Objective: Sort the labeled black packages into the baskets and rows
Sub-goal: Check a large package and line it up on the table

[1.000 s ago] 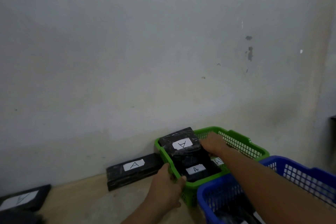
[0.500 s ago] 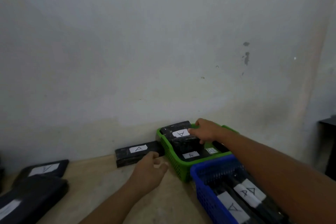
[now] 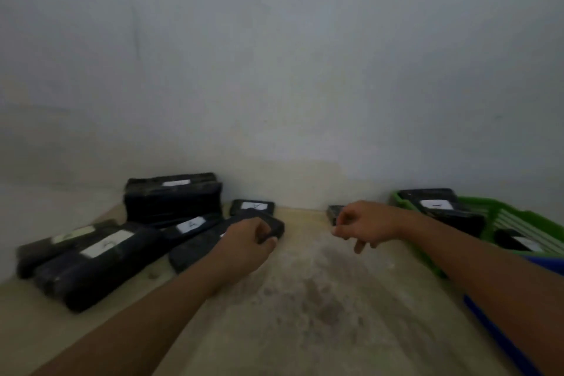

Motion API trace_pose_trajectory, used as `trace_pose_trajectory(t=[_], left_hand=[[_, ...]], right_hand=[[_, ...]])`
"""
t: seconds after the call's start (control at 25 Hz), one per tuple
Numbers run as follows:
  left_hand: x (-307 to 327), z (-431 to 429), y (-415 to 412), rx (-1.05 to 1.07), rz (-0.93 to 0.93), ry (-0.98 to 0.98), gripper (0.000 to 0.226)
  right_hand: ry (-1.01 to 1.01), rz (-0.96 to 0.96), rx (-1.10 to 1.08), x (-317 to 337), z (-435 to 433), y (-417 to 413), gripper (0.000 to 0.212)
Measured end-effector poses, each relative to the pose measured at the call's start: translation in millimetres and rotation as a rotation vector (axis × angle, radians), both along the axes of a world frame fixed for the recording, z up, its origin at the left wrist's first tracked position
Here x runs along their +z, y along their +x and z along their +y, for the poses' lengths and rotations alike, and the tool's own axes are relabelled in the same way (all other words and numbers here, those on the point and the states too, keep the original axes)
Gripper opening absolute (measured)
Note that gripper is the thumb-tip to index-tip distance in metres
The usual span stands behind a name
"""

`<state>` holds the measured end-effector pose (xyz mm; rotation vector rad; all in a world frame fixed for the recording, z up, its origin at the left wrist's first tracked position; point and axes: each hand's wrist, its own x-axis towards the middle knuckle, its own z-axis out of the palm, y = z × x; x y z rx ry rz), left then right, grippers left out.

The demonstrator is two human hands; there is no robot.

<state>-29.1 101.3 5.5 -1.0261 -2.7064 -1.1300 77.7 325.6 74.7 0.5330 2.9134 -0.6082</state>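
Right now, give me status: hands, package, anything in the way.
Left hand grips black package at its end. Right hand empty, fingers loosely curled. Floor between hands bare; green basket at right.

Storage corner: plain wall [image 3: 274, 70], stacked packages [image 3: 172, 201], green basket [image 3: 515, 220].

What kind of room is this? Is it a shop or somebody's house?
Probably a plain storeroom or packing corner, though I can't be sure. A pile of black wrapped packages with white paper labels lies on a worn beige surface, a green plastic basket holds more, and behind is a whitish wall.
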Motion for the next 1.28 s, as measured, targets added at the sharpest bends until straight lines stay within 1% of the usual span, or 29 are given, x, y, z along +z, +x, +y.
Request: trace_pose_trajectory(t=[0.12,0.2,0.28,0.36,0.44,0.52,0.6,0.68,0.72,0.8,0.84,0.92,1.0,1.04,1.12,1.16,1.2,1.28], left_hand=[[-12.3,-56.2,-24.1,0.151,-0.040,0.014,0.028],[-26.9,-87.8,-44.1,0.270,-0.045,0.008,0.029],[-42.3,-110.6,-57.9,0.349,-0.087,-0.017,0.039],[-55.6,-122.0,-63.7,0.363,-0.160,-0.049,0.054],[-64.1,-121.9,-64.0,0.331,-0.201,-0.068,0.068],[-69.9,-117.0,-67.7,0.278,-0.269,-0.006,0.077],[-73.1,-110.1,-72.7,0.256,-0.362,0.110,0.079],[-75.1,-103.0,-74.6,0.318,-0.402,0.214,0.075],[-74.3,-99.1,-72.8,0.349,-0.407,0.231,0.071],[-70.3,-89.9,-65.1,0.354,-0.438,0.269,0.066],[-65.9,-85.2,-57.6,0.336,-0.468,0.307,0.064],[-58.5,-76.0,-40.9,0.275,-0.526,0.405,0.061],[-53.0,-64.7,-18.8,0.184,-0.635,0.510,0.058],[-51.6,-59.1,-8.5,0.130,-0.732,0.588,0.057],[-50.8,-47.1,5.7,0.017,-0.992,0.749,0.051],[-52.5,-38.8,9.3,-0.055,-1.103,0.769,0.046],[-53.5,-31.7,11.9,-0.125,-1.169,0.733,0.044],[-54.8,-16.2,19.0,-0.235,-1.231,0.672,0.045]], right_hand=[[-0.084,0.015,0.042,-28.6,-54.5,-30.1,0.035],[-0.163,0.040,0.029,-48.3,-89.2,-50.9,0.036],[-0.253,0.042,-0.047,-68.4,-116.1,-69.2,0.042],[-0.355,0.036,-0.142,-90.4,-135.9,-85.5,0.047],[-0.543,0.107,-0.261,-109.0,-148.2,-98.3,0.048],[-0.774,0.166,-0.376,-115.4,-156.4,-104.5,0.042],[-0.916,0.187,-0.458,-116.9,-158.4,-106.2,0.040],[-0.990,0.214,-0.496,-117.3,-157.3,-105.6,0.047],[-0.993,0.236,-0.499,-117.3,-156.5,-103.9,0.051],[-0.991,0.282,-0.482,-116.6,-152.2,-96.0,0.049],[-1.027,0.298,-0.473,-115.2,-149.8,-89.6,0.044],[-1.177,0.322,-0.461,-111.3,-140.9,-72.1,0.032],[-1.287,0.371,-0.453,-110.2,-122.0,-51.9,0.025],[-1.313,0.394,-0.451,-110.9,-111.5,-41.4,0.026],[-1.340,0.442,-0.431,-113.8,-92.4,-21.8,0.030],[-1.349,0.460,-0.415,-116.5,-82.8,-12.9,0.033],[-1.362,0.470,-0.397,-118.2,-76.1,-5.5,0.034],[-1.396,0.477,-0.370,-119.7,-65.4,6.0,0.037]])
